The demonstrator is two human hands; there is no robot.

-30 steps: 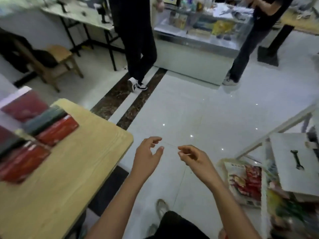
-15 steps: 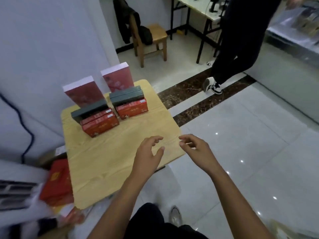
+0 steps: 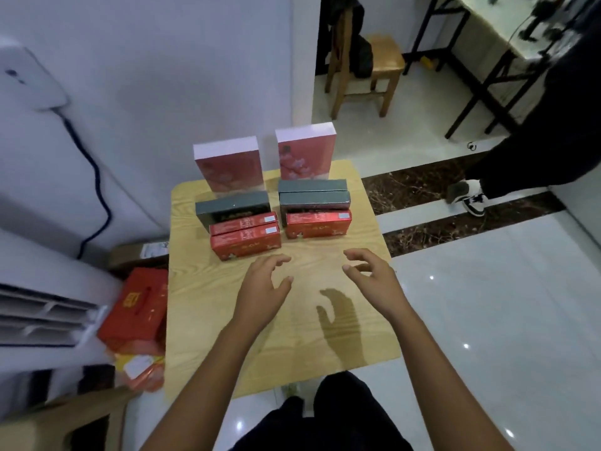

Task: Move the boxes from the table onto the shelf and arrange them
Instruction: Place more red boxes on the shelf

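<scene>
Both my hands hover over the table [image 3: 208, 320], empty; left hand [image 3: 261, 288] and right hand [image 3: 374, 279] have fingers loosely curled, grasping nothing; the boxes [image 3: 318, 224] all sit at the table's far end, red boxes [image 3: 245, 242] nearest me, grey boxes [image 3: 232, 206] behind, tall boxes [image 3: 229, 167] upright at the back; the shelf is out of view. Risks, as I judge them: the rows are packed tight, so a careless grab may drag a neighbour; reaching over could topple the tall boxes; a bystander [image 3: 553, 125] walks close on my right.
</scene>
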